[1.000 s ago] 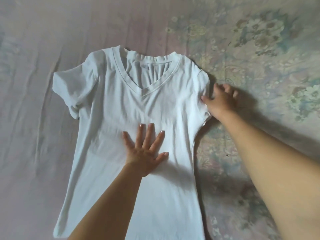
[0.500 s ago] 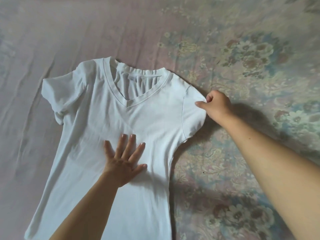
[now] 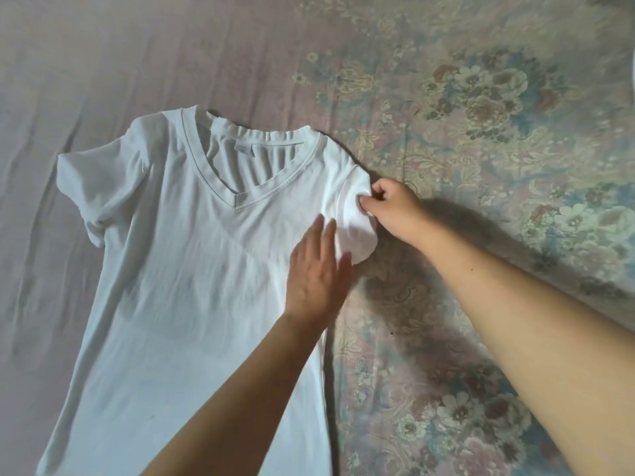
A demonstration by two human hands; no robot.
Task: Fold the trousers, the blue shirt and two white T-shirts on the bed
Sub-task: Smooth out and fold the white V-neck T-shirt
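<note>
A white V-neck T-shirt [image 3: 192,276] lies face up and spread flat on the bed, collar away from me. My left hand [image 3: 318,273] rests flat with its fingers together on the shirt's right side, just below the right sleeve [image 3: 354,221]. My right hand [image 3: 391,207] pinches the outer edge of that sleeve between thumb and fingers. The left sleeve [image 3: 92,190] lies spread out at the far left. The trousers, the blue shirt and the other T-shirt are out of view.
The bed sheet [image 3: 481,139] is pinkish with a faded floral print on the right half and plain creased fabric on the left. A pale edge shows at the top right corner.
My left hand slid from the shirt's chest to its right side under the sleeve. My right hand stayed on the sleeve edge, which now bunches slightly inward.
</note>
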